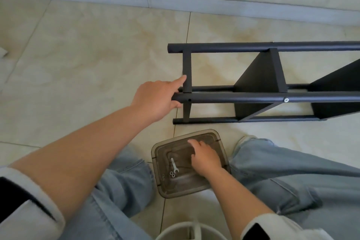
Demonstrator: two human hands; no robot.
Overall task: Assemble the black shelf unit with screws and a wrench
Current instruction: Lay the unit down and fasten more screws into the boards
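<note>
Lying on its side on the tiled floor, the black shelf unit (272, 84) fills the upper right of the head view — long round posts running sideways, short cross rails and two flat shelf panels between them. Everything else is best placed from that frame. Its nearest post (253, 98) already carries one silver screw head (286, 100) beside the first panel, while close to the post's free end an open screw hole (189, 100) sits unfilled, right where a cross rail (187, 70) meets it.

At that free end the left hand (155, 99) grasps the post, fingers wrapped round it and the forefinger stretched up against the rail, steadying the joint. Just below the frame, between the person's knees, a smoky clear plastic tray (167, 185) lies on the floor. The right hand (204, 160) reaches into it with fingers bent down on its bottom; whether it has pinched anything I cannot tell.

Beside that hand in the tray lie a small flat wrench (174, 165) and, touching its lower end, two small washers or nuts (172, 174).

My reading: hardware is being fetched for the empty hole. Next comes seating a screw there with the rail kept aligned, then tightening it with the wrench.
</note>
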